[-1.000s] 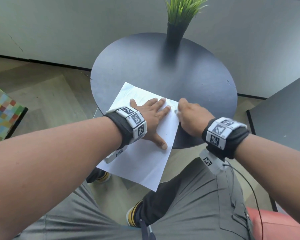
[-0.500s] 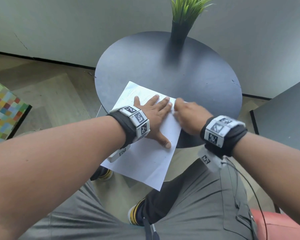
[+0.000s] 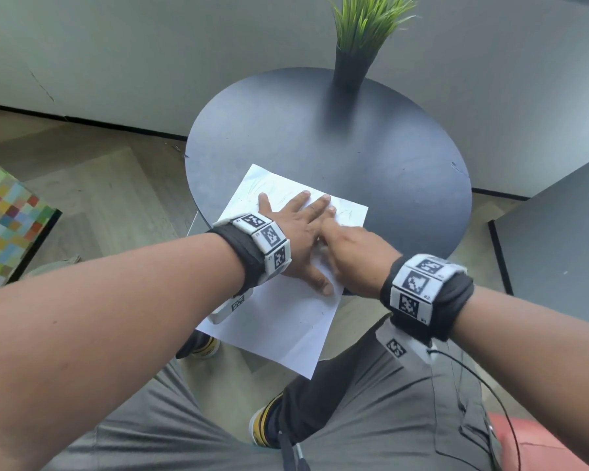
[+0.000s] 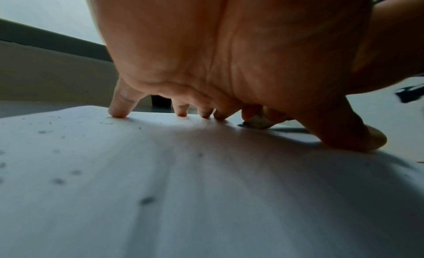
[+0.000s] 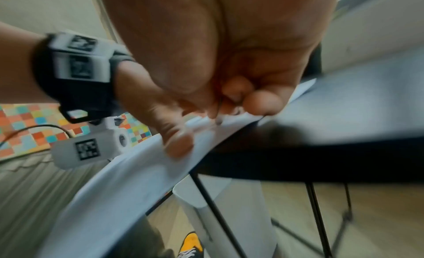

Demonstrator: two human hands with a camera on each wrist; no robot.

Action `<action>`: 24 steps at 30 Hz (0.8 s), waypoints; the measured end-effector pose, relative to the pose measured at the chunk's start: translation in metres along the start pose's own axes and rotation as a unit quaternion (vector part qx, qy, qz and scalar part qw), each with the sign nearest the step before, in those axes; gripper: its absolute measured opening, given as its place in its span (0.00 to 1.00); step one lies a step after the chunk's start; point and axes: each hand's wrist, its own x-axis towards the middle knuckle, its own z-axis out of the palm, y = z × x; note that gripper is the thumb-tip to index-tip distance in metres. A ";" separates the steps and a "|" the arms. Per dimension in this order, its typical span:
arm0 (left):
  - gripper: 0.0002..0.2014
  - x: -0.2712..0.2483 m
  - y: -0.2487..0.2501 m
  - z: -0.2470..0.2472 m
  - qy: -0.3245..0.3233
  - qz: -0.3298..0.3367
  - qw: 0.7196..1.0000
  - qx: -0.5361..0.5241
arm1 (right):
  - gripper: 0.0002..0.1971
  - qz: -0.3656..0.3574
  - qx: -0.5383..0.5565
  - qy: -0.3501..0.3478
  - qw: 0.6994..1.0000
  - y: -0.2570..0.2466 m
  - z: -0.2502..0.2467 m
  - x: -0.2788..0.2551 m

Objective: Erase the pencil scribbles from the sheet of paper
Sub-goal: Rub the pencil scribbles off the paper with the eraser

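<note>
A white sheet of paper lies on the round dark table, its near half overhanging the table edge. Faint pencil scribbles show near its far edge. My left hand lies flat on the sheet with fingers spread, pressing it down. My right hand sits right beside it, partly over the left fingers, and pinches a small whitish eraser against the paper. In the right wrist view its curled fingers hold the eraser's dirty tip on the sheet. Dark crumbs dot the paper.
A potted green plant stands at the table's far edge. Another dark table is at the right. A colourful checkered item sits on the floor at left, and a red seat at bottom right. My legs are below the paper.
My right hand has slid left along the paper with the eraser, from the sheet's right edge to touching the left hand's fingers. The left hand stays pressed flat.
</note>
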 end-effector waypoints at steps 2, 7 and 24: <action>0.71 0.000 0.001 0.000 0.000 0.000 1.000 0.003 | 0.14 0.020 -0.009 0.000 1.000 0.012 -0.005 0.004; 0.72 0.001 0.000 0.002 0.001 -0.007 1.000 0.005 | 0.12 0.096 -0.001 0.054 0.994 0.034 -0.023 0.007; 0.70 0.002 0.006 -0.003 -0.014 -0.019 1.000 0.011 | 0.12 0.091 0.028 0.047 0.994 0.043 -0.022 -0.005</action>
